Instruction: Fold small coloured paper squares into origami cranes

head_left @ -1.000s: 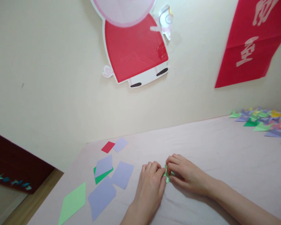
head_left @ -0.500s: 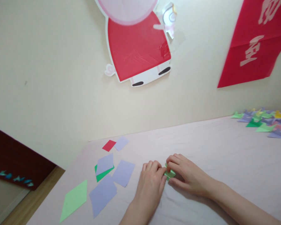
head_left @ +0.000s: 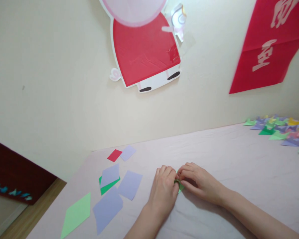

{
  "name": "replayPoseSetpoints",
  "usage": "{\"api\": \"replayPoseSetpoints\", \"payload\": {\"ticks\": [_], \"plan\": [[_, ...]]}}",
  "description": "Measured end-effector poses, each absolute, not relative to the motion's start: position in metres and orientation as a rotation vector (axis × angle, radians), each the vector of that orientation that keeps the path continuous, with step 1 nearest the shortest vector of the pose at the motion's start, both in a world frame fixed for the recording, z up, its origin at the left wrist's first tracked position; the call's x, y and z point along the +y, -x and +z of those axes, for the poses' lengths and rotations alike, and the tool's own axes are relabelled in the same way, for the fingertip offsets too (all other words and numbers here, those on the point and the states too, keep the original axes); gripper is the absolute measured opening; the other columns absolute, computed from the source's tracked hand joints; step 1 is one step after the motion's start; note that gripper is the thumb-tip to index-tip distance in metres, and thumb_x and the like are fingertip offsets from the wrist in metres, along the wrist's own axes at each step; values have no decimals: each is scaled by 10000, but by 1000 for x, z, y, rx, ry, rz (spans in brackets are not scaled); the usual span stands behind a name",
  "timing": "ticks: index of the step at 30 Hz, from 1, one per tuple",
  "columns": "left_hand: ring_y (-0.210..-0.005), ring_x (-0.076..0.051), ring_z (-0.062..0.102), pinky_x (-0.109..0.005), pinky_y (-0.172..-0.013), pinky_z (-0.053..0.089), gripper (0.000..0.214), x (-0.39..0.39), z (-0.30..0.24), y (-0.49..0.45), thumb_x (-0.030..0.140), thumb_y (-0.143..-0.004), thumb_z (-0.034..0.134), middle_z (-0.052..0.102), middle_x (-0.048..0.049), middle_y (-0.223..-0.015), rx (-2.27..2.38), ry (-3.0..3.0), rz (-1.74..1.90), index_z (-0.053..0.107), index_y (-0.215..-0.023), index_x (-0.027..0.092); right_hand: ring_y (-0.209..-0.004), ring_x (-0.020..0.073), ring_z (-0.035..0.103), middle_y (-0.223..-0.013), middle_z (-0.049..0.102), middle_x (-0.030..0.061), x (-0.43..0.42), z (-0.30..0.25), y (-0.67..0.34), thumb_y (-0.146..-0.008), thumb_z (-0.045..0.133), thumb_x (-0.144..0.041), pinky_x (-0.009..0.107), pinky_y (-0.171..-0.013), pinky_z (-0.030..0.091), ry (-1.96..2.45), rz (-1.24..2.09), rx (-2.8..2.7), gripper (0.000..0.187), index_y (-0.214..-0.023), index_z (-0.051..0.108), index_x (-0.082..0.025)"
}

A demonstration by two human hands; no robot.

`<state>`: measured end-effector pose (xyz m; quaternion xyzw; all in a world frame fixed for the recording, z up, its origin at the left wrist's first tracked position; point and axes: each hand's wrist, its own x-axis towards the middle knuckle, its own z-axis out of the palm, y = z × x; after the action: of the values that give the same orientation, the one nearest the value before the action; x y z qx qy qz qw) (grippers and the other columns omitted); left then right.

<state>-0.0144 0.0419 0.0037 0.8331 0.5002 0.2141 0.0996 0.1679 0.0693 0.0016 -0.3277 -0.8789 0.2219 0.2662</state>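
A small piece of light green folded paper (head_left: 181,188) sits on the cloth-covered surface (head_left: 214,149), between the person's two hands and mostly hidden by them. The left hand (head_left: 163,186) comes in from below, back up, its fingers bent over the near-left side of the paper and the thumb beside a curled green edge. The right hand (head_left: 200,182) meets it from the right, thumb and forefinger closed on the other side of the paper; the exact contact of the fingertips is covered. The two hands nearly touch.

To the left of the hands lie loose flat sheets. A light green sheet (head_left: 76,215) is nearest the surface's left edge, with a large purple sheet (head_left: 108,209) to its right. Another purple sheet (head_left: 131,185) lies just above that one, and a third purple sheet (head_left: 110,175) overlaps a dark green sheet (head_left: 109,188). Farther back, a red sheet (head_left: 114,155) lies against a pale purple sheet (head_left: 128,153).

At the far right, a cluster of folded paper pieces (head_left: 279,134) in green, purple, yellow and pink stands near the wall (head_left: 64,99). On the wall are a cartoon cutout (head_left: 146,49) with a red body and a red banner (head_left: 251,76) with pale characters.
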Motion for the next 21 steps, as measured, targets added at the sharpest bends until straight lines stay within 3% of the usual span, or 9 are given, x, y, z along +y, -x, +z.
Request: {"api": "replayPoseSetpoints", "payload": {"ticks": [7,10,14,21], "plan": [[-894,-201,501,-348,-809,387,141,47,4,14,75,-873,563,599,-7,-890,1402,-2579,602,528,-833,206,-1011,226,544,-1034,647,57,78,5,-182,-848,526,-108,400,-915,431,868,765,-2334,184,-929,641,-228],[-886,-204,496,-347,-810,392,96,46,5,13,125,-893,581,595,-11,-897,1392,-2655,570,532,-865,203,-1020,220,538,-1034,638,57,80,4,-182,-902,535,-187,392,-925,429,881,825,-2319,119,-896,648,-224],[-883,-205,497,-345,-814,394,105,45,1,10,97,-886,563,598,-15,-906,1347,-2724,579,530,-887,197,-1023,219,528,-1027,630,60,82,3,-183,-950,508,-256,398,-936,420,884,878,-2303,181,-861,662,-221],[-812,-201,517,-329,-745,385,167,50,-6,5,81,-857,565,591,-9,-801,1459,-2557,722,495,-769,206,-1024,221,519,-1033,622,63,84,6,-182,-955,508,-313,402,-944,413,896,945,-2290,202,-894,681,-227]]}}
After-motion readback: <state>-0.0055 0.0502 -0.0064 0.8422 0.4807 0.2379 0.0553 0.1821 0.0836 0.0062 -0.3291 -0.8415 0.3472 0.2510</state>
